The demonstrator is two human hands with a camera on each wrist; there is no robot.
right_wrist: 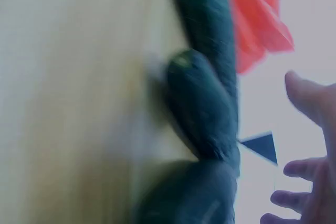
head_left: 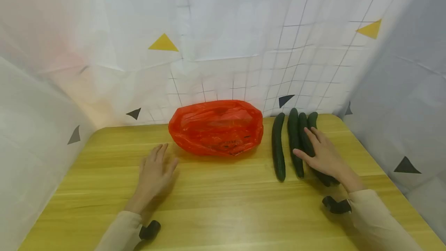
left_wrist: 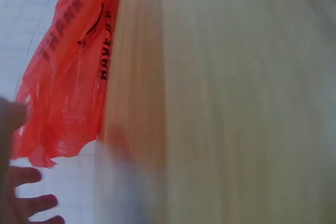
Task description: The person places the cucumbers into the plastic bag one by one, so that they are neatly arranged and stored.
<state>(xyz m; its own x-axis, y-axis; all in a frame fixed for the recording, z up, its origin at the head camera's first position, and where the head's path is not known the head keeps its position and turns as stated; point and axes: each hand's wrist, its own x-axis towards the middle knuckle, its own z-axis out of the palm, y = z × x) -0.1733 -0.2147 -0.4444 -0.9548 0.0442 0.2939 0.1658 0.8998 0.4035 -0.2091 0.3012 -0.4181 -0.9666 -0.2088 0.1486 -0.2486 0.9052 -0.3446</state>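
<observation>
A red plastic bag [head_left: 216, 142] stands with its mouth spread wide at the back middle of the wooden table. Printed black letters show on its side in the left wrist view, where the bag [left_wrist: 63, 87] appears upright. To its right, several long green cucumbers [head_left: 278, 146] lie roughly side by side, pointing toward the back. My right hand [head_left: 325, 156] hovers over the rightmost ones, fingers and thumb spread, holding nothing; it partly hides them. Left of the bag, my left hand [head_left: 153, 175] is low over the table, its fingers extended and nothing in them.
White sheets with grid lines [head_left: 237, 84] and black and yellow triangles hang behind the table [head_left: 223, 212] and along both sides. A black camera mount [head_left: 150, 230] sticks out from the left sleeve, and another mount [head_left: 336, 205] from the right one.
</observation>
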